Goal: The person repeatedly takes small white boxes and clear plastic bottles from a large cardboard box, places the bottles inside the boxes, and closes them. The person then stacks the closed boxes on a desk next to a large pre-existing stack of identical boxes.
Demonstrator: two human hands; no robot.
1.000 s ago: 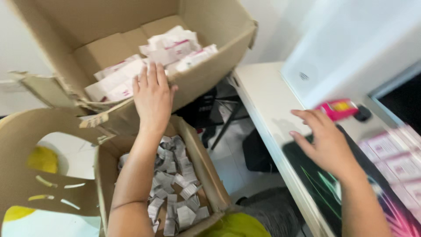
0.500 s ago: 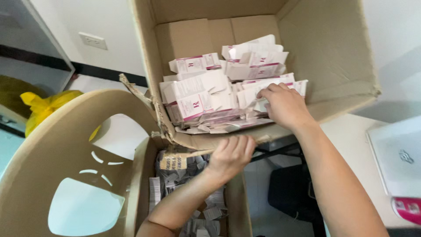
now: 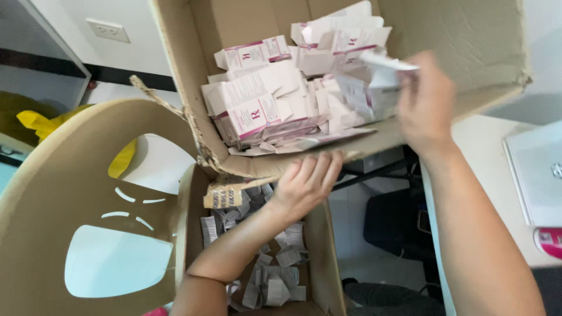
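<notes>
A big cardboard box lies tipped on its side, its opening toward me, filled with several small white-and-pink cartons. My left hand presses flat under the box's torn front edge and holds it up. My right hand is inside the box, fingers closed on a few white-and-pink cartons lifted from the pile. Below the left arm stands a lower cardboard box holding folded paper leaflets.
A beige plastic chair back with cut-outs fills the lower left. A yellow bag lies behind it. A white table at right carries a grey laptop and a pink item. Dark objects sit under the table.
My right hand has closed on cartons and lifted them up from the pile. My left hand stays under the box edge. The view has shifted a little.
</notes>
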